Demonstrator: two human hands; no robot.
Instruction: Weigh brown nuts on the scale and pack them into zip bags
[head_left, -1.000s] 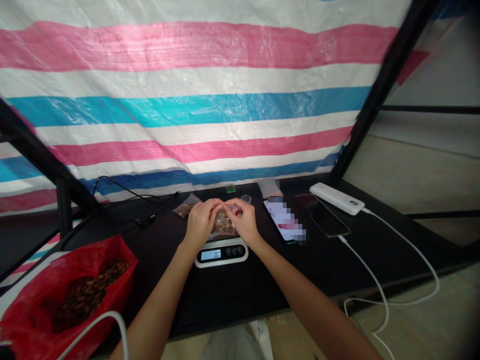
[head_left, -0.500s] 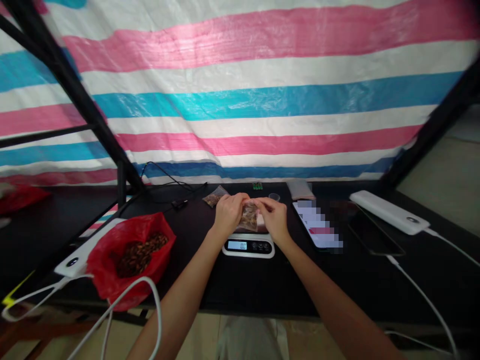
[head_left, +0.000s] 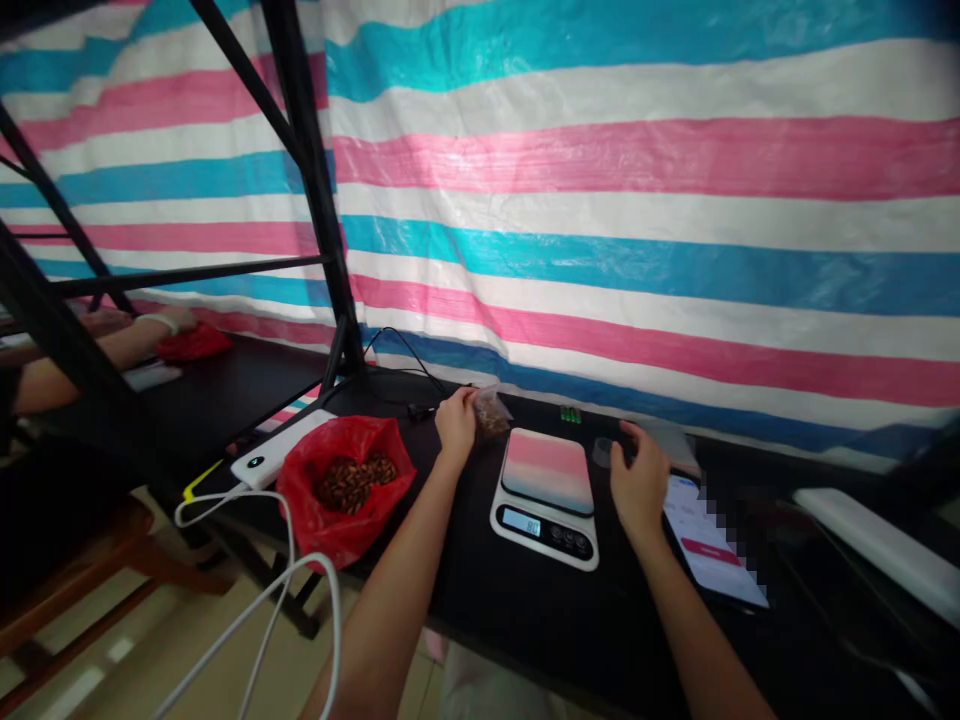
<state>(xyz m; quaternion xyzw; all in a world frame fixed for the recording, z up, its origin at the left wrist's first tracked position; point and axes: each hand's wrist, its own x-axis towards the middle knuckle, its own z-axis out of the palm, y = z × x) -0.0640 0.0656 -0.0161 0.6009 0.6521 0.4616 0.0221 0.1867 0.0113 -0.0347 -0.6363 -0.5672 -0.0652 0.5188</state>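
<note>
At the bench (head_left: 480,600), watching from close by. Left hand (head_left: 454,428) reaches past the scale (head_left: 544,470), fingers closed on the near upper edge of a clear pouch (head_left: 491,412) of brown bits. Pouch sits behind the scale, off its far left corner; whether its base bears on the bench or hangs just above, cannot tell.

Right hand (head_left: 641,488) open, thumb and index parted, nothing seen in the grasp. Thumb just beside a small clear cup (head_left: 602,452); contact not certain. Behind the fingers, a pale packet (head_left: 679,445); beside the wrist, a lit phone (head_left: 705,550).

Scale's pink plate faces up in full view. Display lit, digits too blurred to trust.

Step in hand, as I judge it: handling the pouch behind the scale, either picking up or putting down; this moment does not say which. Next move, in my view, calls for a light pinch high on the film, pouch kept upright, right fingers clear of the cup.

Left of the arm: red bag (head_left: 322,535) with dark brown pieces (head_left: 356,482), mouth wide open
</note>
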